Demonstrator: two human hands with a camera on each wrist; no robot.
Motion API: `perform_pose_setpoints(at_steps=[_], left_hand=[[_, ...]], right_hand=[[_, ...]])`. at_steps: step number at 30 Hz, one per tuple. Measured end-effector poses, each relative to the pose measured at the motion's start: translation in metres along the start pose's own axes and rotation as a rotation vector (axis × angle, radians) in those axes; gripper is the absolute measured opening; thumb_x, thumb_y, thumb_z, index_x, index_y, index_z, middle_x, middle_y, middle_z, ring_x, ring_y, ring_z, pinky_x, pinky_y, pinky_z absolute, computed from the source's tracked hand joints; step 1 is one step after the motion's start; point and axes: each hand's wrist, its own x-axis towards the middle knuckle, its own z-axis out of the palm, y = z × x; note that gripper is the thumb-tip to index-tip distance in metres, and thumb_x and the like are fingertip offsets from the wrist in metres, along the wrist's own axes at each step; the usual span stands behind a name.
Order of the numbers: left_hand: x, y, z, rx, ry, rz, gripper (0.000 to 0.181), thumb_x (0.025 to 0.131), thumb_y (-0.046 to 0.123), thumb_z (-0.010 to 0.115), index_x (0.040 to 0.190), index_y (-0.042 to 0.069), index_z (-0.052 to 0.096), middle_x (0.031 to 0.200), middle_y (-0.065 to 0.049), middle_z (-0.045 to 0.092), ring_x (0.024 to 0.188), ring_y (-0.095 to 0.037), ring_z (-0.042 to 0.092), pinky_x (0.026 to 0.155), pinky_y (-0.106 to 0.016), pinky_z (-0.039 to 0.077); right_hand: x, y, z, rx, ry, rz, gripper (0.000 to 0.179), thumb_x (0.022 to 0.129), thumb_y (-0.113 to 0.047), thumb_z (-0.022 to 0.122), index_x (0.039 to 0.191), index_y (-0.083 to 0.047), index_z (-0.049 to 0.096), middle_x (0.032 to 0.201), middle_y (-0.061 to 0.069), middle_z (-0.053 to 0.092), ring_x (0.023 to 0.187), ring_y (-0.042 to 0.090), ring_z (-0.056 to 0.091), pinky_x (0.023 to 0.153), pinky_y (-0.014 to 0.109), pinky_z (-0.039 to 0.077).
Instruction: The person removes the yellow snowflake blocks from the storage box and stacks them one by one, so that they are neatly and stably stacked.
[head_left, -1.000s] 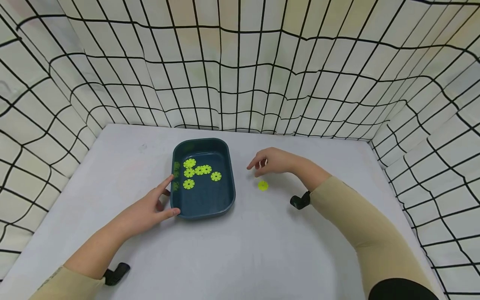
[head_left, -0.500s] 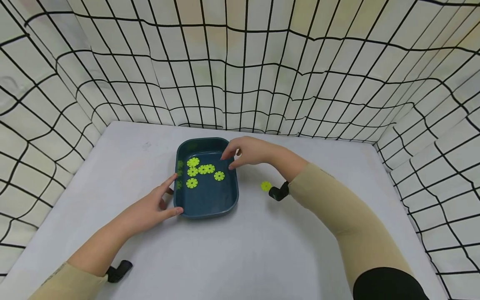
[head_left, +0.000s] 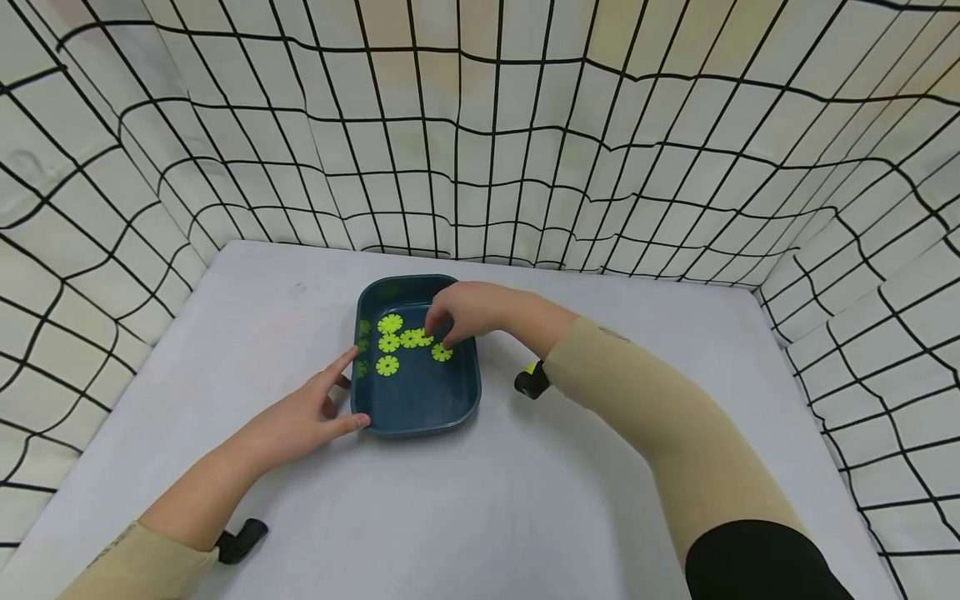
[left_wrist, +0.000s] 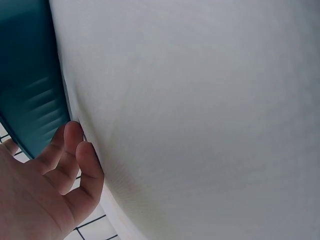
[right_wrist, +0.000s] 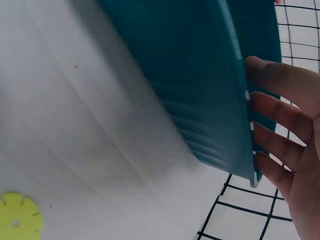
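A dark teal rectangular tray (head_left: 416,408) stands on the white table. Several flat, round yellow notched discs (head_left: 387,366) lie in it, mostly toward its left and middle. My left hand (head_left: 303,417) rests against the tray's left side, thumb at the near-left corner and a fingertip at the left rim. In the left wrist view its fingers (left_wrist: 90,170) are loosely bent beside the tray wall. My right hand (head_left: 476,310) reaches over the right rim, thumb and forefinger apart above the discs at the right. Its fingers partly hide a disc; no held disc shows.
One more yellow disc (right_wrist: 19,217) lies on the white table (head_left: 480,508) right of the tray, mostly hidden by the right wrist's black camera mount (head_left: 531,382) in the head view. A black grid net (head_left: 491,142) over white sheeting encloses the table's back and sides.
My right hand has moved left from the table beside the loose disc, across the rim and into the tray. My left hand has stayed against the tray's left side.
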Motion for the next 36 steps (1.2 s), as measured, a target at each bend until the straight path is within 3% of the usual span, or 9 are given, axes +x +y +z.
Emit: perform_pose_setpoints(at_steps=[9, 20, 36], left_hand=[[0.000, 0.000, 0.000, 0.011, 0.003, -0.004, 0.106, 0.086, 0.062, 0.066, 0.161, 0.025, 0.001, 0.135, -0.021, 0.049, 0.097, -0.023, 0.060, 0.075, -0.038, 0.047], [0.000, 0.001, 0.000, 0.003, 0.004, 0.003, 0.105, 0.087, 0.061, 0.066, 0.161, 0.025, 0.001, 0.135, -0.021, 0.049, 0.095, -0.021, 0.059, 0.074, -0.037, 0.047], [0.000, 0.002, -0.001, 0.007, -0.001, -0.005, 0.104, 0.087, 0.061, 0.066, 0.161, 0.025, 0.001, 0.134, -0.021, 0.050, 0.096, -0.023, 0.060, 0.077, -0.041, 0.048]], right_hand=[[0.014, -0.002, 0.006, -0.103, -0.082, 0.049, 0.031, 0.089, -0.022, 0.076, 0.120, -0.024, 0.072, 0.114, -0.007, 0.063, 0.101, 0.011, 0.056, 0.089, 0.029, 0.046], [0.029, -0.004, 0.016, -0.226, -0.106, 0.043, 0.024, 0.089, -0.022, 0.076, 0.112, -0.022, 0.072, 0.102, -0.008, 0.064, 0.094, 0.011, 0.057, 0.085, 0.027, 0.047], [0.034, -0.005, 0.020, -0.309, -0.121, 0.055, 0.024, 0.086, -0.027, 0.080, 0.106, -0.026, 0.066, 0.105, -0.008, 0.062, 0.092, 0.015, 0.055, 0.083, 0.032, 0.046]])
